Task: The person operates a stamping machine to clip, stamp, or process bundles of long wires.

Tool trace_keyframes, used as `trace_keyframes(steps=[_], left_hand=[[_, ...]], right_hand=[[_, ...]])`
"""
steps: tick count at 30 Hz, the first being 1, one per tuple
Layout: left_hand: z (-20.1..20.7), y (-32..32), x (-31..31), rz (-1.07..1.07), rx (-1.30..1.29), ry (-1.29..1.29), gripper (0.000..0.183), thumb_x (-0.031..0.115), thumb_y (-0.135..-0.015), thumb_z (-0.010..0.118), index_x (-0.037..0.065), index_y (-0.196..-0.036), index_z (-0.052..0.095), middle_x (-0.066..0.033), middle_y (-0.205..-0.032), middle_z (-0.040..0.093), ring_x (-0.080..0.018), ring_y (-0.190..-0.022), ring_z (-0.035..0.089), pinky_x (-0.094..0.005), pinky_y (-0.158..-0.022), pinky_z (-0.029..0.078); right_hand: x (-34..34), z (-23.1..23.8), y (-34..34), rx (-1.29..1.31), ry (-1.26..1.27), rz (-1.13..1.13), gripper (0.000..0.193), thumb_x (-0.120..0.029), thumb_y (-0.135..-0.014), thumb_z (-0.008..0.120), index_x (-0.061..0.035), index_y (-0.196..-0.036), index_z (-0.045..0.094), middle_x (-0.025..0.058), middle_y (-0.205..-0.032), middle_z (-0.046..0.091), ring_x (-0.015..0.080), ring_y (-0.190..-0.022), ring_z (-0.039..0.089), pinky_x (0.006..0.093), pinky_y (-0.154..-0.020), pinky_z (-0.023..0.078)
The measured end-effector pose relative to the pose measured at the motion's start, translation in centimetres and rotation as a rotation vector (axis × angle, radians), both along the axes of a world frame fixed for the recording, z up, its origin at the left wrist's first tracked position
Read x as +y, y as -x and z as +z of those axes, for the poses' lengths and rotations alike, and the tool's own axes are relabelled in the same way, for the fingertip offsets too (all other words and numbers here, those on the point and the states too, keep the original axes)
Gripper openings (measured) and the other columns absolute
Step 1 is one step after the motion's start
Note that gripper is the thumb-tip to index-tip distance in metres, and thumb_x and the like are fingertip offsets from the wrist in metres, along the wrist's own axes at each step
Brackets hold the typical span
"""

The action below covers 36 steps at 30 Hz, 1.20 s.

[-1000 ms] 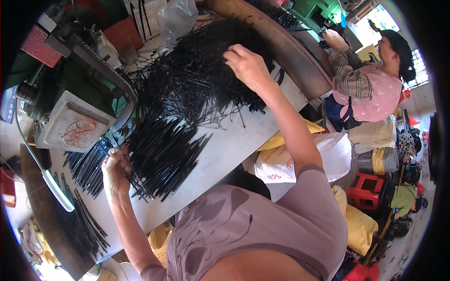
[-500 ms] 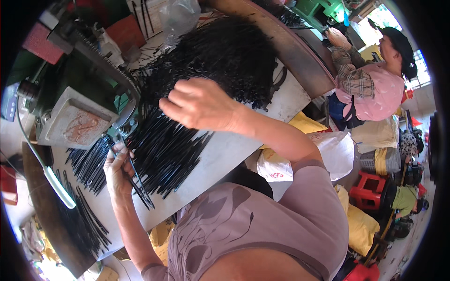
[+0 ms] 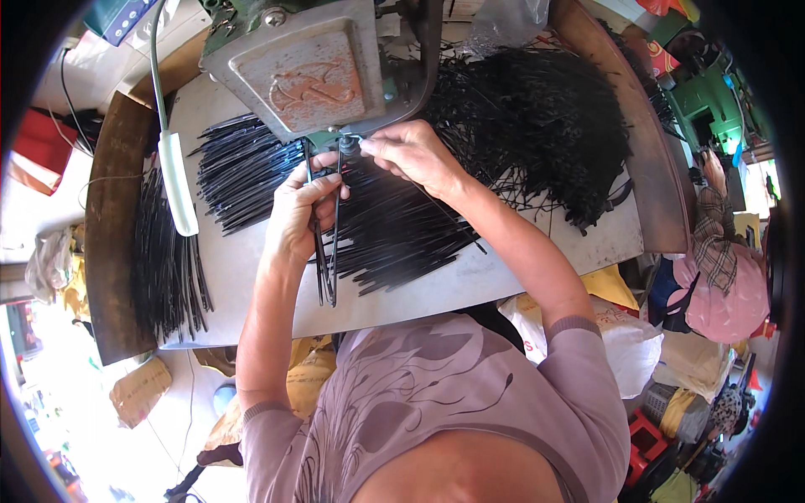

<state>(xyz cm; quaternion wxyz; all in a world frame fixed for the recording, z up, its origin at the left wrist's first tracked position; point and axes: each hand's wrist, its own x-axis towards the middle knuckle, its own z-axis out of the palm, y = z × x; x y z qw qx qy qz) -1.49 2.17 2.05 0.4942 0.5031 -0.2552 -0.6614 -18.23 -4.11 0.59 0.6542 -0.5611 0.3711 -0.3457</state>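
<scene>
My left hand [image 3: 298,205] is closed around a couple of thin black strips [image 3: 324,268], which hang down toward the table's near edge. Their upper ends reach up to a small metal fitting [image 3: 348,144] under the machine head [image 3: 310,80], a grey cover with a raised reddish emblem. Just right of that fitting, my right hand [image 3: 419,159] has thumb and fingers pinched together. What lies between those fingertips is too small to make out. A thin dark strip [image 3: 457,222] slants out from below the right hand, but I cannot tell whether it is held.
Loose black strips lie in a tangled heap [image 3: 537,117] at the right, with straighter bundles [image 3: 243,168] at the left. A raised wooden border [image 3: 117,226] edges the grey table [image 3: 570,260]. A slim white lamp [image 3: 178,184] hangs at left. Another person [image 3: 721,281] sits at right.
My right hand has come from over the strip heap to the fitting beside my left hand. The left hand keeps its strips. The whole view has swung round.
</scene>
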Motion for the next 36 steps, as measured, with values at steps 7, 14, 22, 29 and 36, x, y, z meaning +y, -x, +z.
trace_keyframes(steps=[7,14,22,29,36], left_hand=[[0.10,-0.02,-0.34,-0.013,0.036,-0.043,0.028,0.004,-0.076,0.053,0.010,-0.104,0.052,-0.0045,-0.063,0.055,-0.0025,-0.040,0.032,-0.0148,-0.035,0.023],[0.21,0.00,-0.41,-0.022,0.038,-0.041,0.031,0.003,-0.076,0.053,0.009,-0.106,0.050,-0.0054,-0.064,0.055,-0.0026,-0.040,0.032,-0.0150,-0.035,0.023],[0.25,0.29,-0.42,-0.001,0.036,-0.017,0.032,0.002,-0.076,0.053,0.008,-0.107,0.050,-0.0067,-0.063,0.055,-0.0032,-0.040,0.033,-0.0154,-0.035,0.024],[0.03,0.32,-0.55,-0.003,0.038,-0.012,0.032,0.002,-0.076,0.053,0.008,-0.107,0.050,-0.0068,-0.063,0.055,-0.0032,-0.041,0.034,-0.0153,-0.035,0.024],[-0.03,0.34,-0.50,0.001,0.022,-0.006,0.022,0.004,-0.076,0.054,0.006,-0.098,0.052,-0.0054,-0.062,0.054,-0.0033,-0.040,0.035,-0.0152,-0.035,0.026]], right_hand=[[0.28,0.57,-0.11,-0.027,-0.046,0.002,0.024,-0.023,-0.080,0.055,0.0005,-0.079,0.059,-0.0030,-0.057,0.047,0.0010,-0.047,0.038,0.0141,-0.039,0.025],[0.26,0.78,-0.29,-0.028,-0.022,0.013,0.024,-0.023,-0.081,0.055,0.0009,-0.079,0.059,-0.0033,-0.057,0.046,0.0009,-0.047,0.037,0.0139,-0.039,0.026],[0.13,0.66,-0.37,-0.014,-0.011,0.007,0.022,-0.020,-0.081,0.054,0.0018,-0.080,0.059,-0.0031,-0.055,0.045,0.0013,-0.046,0.037,0.0142,-0.039,0.025],[0.05,-0.04,-0.58,-0.011,0.038,0.005,0.020,-0.018,-0.081,0.054,0.0008,-0.077,0.059,-0.0032,-0.055,0.045,0.0012,-0.046,0.037,0.0145,-0.039,0.026],[0.37,0.79,-0.71,0.034,-0.089,-0.018,0.018,-0.018,-0.080,0.054,-0.0006,-0.077,0.058,-0.0020,-0.055,0.047,0.0010,-0.044,0.037,0.0142,-0.036,0.025]])
